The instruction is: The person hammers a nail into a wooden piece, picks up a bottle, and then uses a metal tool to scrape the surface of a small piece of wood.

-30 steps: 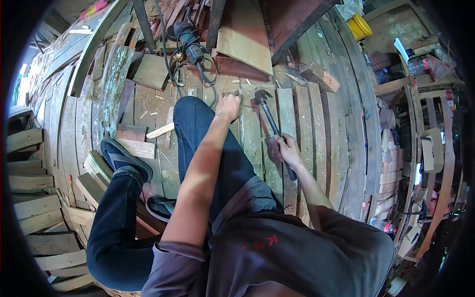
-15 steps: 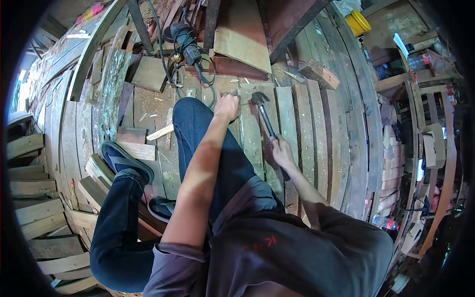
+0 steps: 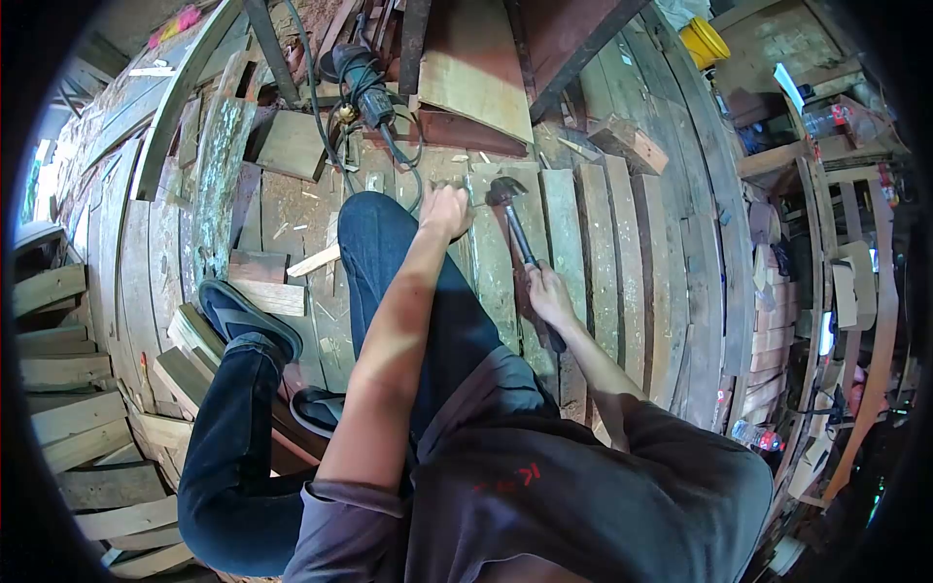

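My right hand (image 3: 550, 295) is wrapped round the handle of a claw hammer (image 3: 517, 231). The hammer's head is just right of my left hand (image 3: 447, 210), over the upper part of the pale boards (image 3: 493, 255). The fingers of my left hand are pressed together beside my raised knee; a thin, short thing seems to stick out toward the hammer head, too small to name. Several worn boards (image 3: 593, 262) lie side by side under and right of the hammer.
A power tool with a coiled cord (image 3: 367, 97) lies beyond my left hand. A plywood sheet (image 3: 474, 83) and a short wood block (image 3: 630, 146) are farther off. Cut planks (image 3: 83, 428) are stacked at the left, and a yellow bucket (image 3: 705, 44) is at the upper right.
The hammer head has shifted a little left toward my left hand and turned slightly. My right hand has moved slightly left; my left hand has hardly moved.
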Action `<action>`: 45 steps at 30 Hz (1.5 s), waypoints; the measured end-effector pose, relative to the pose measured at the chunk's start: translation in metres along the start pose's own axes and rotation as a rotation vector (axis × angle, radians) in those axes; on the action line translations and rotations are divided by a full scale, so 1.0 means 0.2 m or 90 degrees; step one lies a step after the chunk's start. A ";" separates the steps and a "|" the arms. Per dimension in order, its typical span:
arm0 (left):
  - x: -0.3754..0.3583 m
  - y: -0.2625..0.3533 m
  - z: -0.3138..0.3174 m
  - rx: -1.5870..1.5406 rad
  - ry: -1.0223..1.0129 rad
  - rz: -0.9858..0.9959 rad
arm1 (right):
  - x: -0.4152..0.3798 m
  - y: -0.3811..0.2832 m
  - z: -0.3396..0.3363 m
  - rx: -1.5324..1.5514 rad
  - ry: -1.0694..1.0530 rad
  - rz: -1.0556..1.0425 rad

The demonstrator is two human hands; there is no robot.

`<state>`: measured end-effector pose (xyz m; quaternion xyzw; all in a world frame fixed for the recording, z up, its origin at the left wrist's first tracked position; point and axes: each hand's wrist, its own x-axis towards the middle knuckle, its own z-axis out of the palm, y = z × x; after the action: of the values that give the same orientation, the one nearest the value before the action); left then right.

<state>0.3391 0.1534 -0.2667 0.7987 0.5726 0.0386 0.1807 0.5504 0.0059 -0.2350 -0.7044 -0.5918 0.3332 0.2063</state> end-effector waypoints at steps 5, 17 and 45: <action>0.02 0.00 0.02 0.015 -0.039 -0.016 | -0.02 -0.06 -0.04 -0.004 0.027 0.023; 0.02 -0.02 0.04 0.008 -0.016 -0.012 | 0.02 -0.11 -0.07 -0.048 0.000 0.018; 0.00 0.00 0.00 0.007 -0.017 -0.001 | 0.05 -0.02 -0.06 -0.023 -0.013 0.020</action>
<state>0.3388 0.1540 -0.2678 0.7997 0.5710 0.0250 0.1839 0.5568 0.0168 -0.2267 -0.7137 -0.5888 0.3328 0.1823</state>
